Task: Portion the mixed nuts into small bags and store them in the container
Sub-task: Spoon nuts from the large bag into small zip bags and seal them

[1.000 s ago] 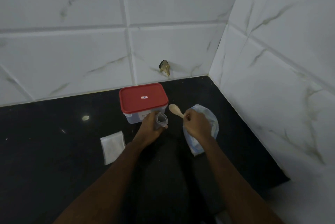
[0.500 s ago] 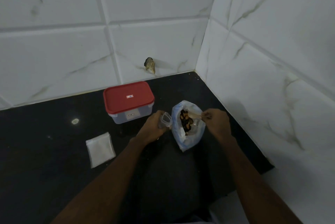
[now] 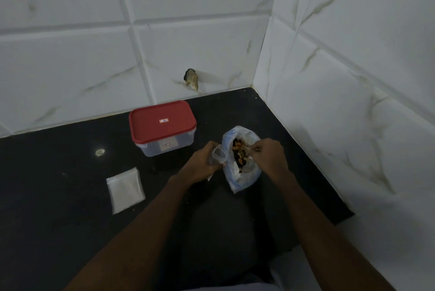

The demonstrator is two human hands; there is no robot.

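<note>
1. While the right hand (image 3: 270, 156) works a spoon (image 3: 255, 148) in the big nut bag (image 3: 243, 178), the left hand (image 3: 202, 163) holds a small bag (image 3: 217, 155) right at that bag's rim. Likely deliberate: short transfer, fewer spills.
2. Left fingers: curled round the small bag, its mouth propped open and facing up.
3. Right fingers: pinched together on the spoon handle. The bowl sits among the mixed nuts (image 3: 237, 157); its load can't be judged.
4. Landmark: container (image 3: 164, 147), red lid (image 3: 162, 121) on, standing on the counter (image 3: 58, 196). The nut bag sits just right of it, mouth open upward. The small bag is between the two, off the container's front-right corner.
5. A flat stack of spare bags (image 3: 126, 190) lies front-left of the container, apart from it, presumably staged for later portions.
6. Judgement: early stage, first scoop in hand. Container contents aren't readable through the wall, and the lid must come off before storage.
</note>
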